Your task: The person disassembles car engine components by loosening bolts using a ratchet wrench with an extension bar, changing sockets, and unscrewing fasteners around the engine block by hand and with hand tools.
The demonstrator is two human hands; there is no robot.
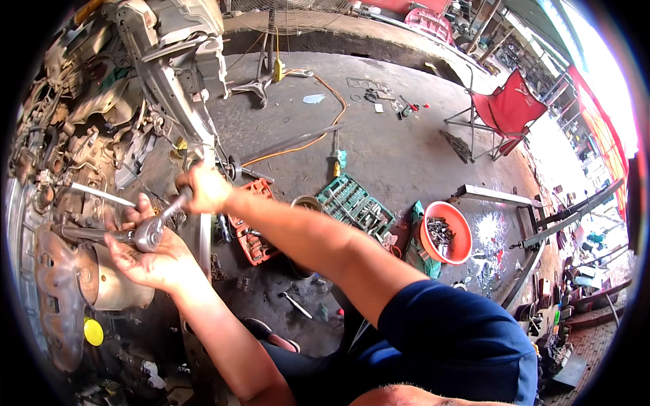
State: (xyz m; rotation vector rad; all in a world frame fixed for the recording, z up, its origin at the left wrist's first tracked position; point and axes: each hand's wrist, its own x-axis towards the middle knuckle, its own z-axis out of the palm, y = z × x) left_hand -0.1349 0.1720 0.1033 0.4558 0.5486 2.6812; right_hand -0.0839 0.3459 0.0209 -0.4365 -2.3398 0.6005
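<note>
Wrench [150, 233] sits over our open left hand [160, 260], its round head against the palm, and its handle slants up toward one o'clock into our right hand [204, 187]. From the head, a metal bar [80, 233] runs out to nine o'clock, above a pale can-shaped part [122, 281] and a rusty metal plate [57, 298].

We keep the two hands apart, joined only by the tool: the right is wrapped tight around the handle end, knuckles upward, while the left turns palm up with its fingers spread and bent. Our right forearm reaches across toward ten o'clock, nearly straight; our left rises toward eleven from the lower edge.

From the right hand, a red tool case [261, 249] lies near at about five o'clock, a green tool case [355, 206] at three, and an orange basin [463, 233] of small metal pieces farther off, between three and four.
</note>
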